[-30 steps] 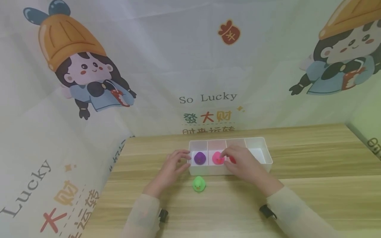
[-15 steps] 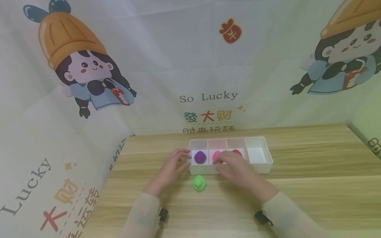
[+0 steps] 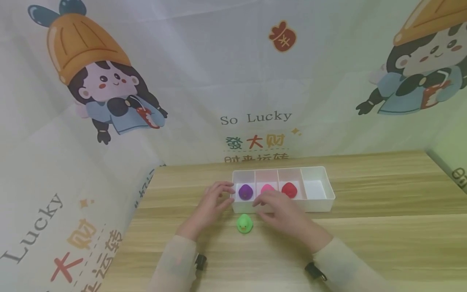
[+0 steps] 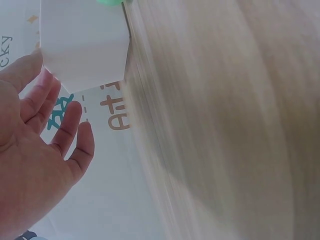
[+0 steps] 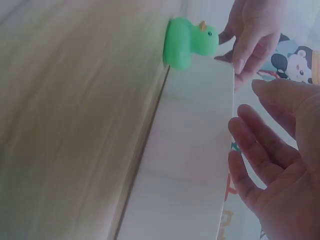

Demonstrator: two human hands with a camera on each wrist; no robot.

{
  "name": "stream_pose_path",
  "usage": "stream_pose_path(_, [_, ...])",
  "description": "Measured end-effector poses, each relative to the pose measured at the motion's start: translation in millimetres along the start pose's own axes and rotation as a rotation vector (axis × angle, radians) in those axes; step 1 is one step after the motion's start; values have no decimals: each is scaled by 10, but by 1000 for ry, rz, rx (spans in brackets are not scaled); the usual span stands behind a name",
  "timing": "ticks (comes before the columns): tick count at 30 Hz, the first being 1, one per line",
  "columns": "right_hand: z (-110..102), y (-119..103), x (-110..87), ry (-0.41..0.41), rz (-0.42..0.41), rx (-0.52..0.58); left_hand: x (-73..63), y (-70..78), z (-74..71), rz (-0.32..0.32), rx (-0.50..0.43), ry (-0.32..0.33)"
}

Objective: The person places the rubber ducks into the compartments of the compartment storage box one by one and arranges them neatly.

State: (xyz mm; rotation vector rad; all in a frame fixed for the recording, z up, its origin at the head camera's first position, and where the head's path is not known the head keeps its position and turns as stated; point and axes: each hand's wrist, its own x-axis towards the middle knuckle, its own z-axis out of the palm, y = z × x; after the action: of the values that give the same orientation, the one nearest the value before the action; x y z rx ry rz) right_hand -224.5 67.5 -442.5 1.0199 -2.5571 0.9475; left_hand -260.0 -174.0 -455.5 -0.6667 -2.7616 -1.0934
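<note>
A white four-compartment box (image 3: 297, 205) stands on the table. From left to right it holds a purple rubber duck (image 3: 245, 192), a pink rubber duck (image 3: 268, 188) and a red rubber duck (image 3: 289, 190); its rightmost compartment has no duck. In front of the box sits a green rubber duck (image 3: 245, 224), facing me. My left hand (image 3: 211, 202) touches the left end of the box with relaxed fingertips. My right hand (image 3: 282, 213) is over the front wall, fingers spread and nothing between them, partly covering the pink duck. In the right wrist view the green duck (image 5: 185, 42) lies beyond my right fingertips.
The wooden table (image 3: 383, 235) reaches back to a printed cloth (image 3: 197, 81) with cartoon figures and lettering. Each sleeve (image 3: 176, 259) has a black device (image 3: 200, 262) at the wrist.
My right hand has moved left and toward me, from over the red duck to near the green duck, uncovering the red duck. My left hand has stayed at the box's end.
</note>
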Motion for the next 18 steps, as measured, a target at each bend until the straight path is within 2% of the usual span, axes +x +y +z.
stream_pose_path(10, [150,-70,4,-43,25,17,-1,-15,-10,14,5,-5])
stream_pose_path(18, [234,-102,-4,-61,-14,-19,-8,-17,-10,28,10,-8])
